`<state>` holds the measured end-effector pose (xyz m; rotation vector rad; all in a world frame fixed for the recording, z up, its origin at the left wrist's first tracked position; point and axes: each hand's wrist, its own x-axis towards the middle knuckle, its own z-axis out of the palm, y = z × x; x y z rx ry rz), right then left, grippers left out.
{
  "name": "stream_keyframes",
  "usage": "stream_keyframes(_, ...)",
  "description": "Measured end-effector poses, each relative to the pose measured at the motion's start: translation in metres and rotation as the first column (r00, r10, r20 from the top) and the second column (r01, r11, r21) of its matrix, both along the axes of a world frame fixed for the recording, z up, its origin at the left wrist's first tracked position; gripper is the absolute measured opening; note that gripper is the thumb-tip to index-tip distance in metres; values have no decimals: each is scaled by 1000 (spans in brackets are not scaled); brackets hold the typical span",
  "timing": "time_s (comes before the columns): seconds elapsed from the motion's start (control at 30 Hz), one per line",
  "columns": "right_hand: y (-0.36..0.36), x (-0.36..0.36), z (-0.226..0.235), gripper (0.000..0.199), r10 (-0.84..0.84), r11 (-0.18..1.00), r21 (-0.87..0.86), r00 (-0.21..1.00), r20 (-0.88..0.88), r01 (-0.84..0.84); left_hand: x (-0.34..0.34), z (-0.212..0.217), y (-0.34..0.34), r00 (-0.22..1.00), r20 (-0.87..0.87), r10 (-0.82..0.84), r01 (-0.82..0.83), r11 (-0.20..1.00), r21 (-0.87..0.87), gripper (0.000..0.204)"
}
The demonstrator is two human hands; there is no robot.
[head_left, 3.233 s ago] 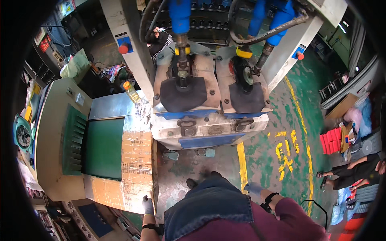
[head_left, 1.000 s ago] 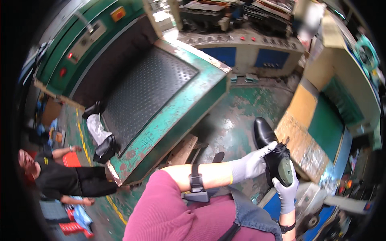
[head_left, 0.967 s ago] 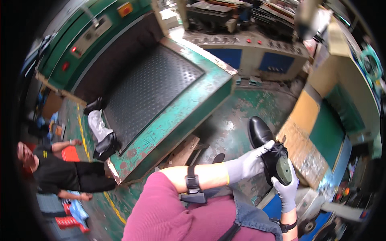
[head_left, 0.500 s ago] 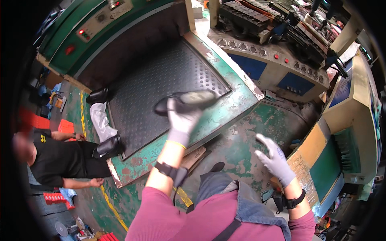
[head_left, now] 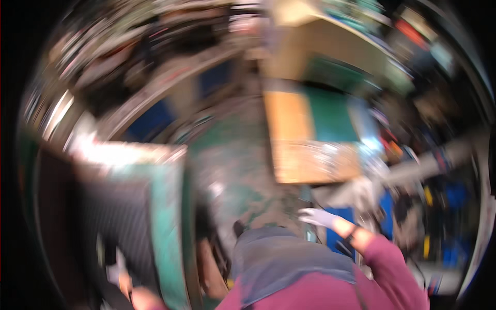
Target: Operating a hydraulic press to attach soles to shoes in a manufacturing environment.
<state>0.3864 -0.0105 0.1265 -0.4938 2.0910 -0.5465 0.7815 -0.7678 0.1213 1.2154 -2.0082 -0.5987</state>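
Motion blurs the whole view. At the lower left, my left hand (head_left: 117, 270), in a pale glove, is closed on a black shoe (head_left: 108, 252) with a light patch on its sole. Hand and shoe are over the dark studded mat (head_left: 121, 206) of the green-edged machine bed (head_left: 168, 217); the blur hides whether the shoe touches it. My right hand (head_left: 316, 217), gloved too, holds nothing and has its fingers stretched out toward the left. It is near a blue panel or box (head_left: 338, 227), right of my apron (head_left: 289, 258).
A table with a tan and green top (head_left: 292, 163) stands ahead to the right. Beyond the machine bed, a long bench with blue panels (head_left: 152, 120) runs along the left. Stained green floor (head_left: 227, 155) lies between them. Blurred blue and yellow items (head_left: 454, 196) are at far right.
My view has swung right, so the machine bed now lies at lower left and the tan-green table ahead. The person in black and the second pair of shoes have left view.
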Motion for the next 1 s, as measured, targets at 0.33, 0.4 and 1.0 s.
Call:
stream_keyframes(0.33,131,149,-64,51,-701,707,116,713,-9,697,-302,81,184,990,-118,-81,23,905,-425,40)
stream_keyframes(0.4,141,165,-73,50,-709,696,166,705,12,698,-333,89,207,975,-129,-178,99,880,-465,40)
stream_keyframes(1.0,471,29,78,96,-408,-371,-747,-820,-402,551,-444,85,445,630,26,-776,710,562,-424,40)
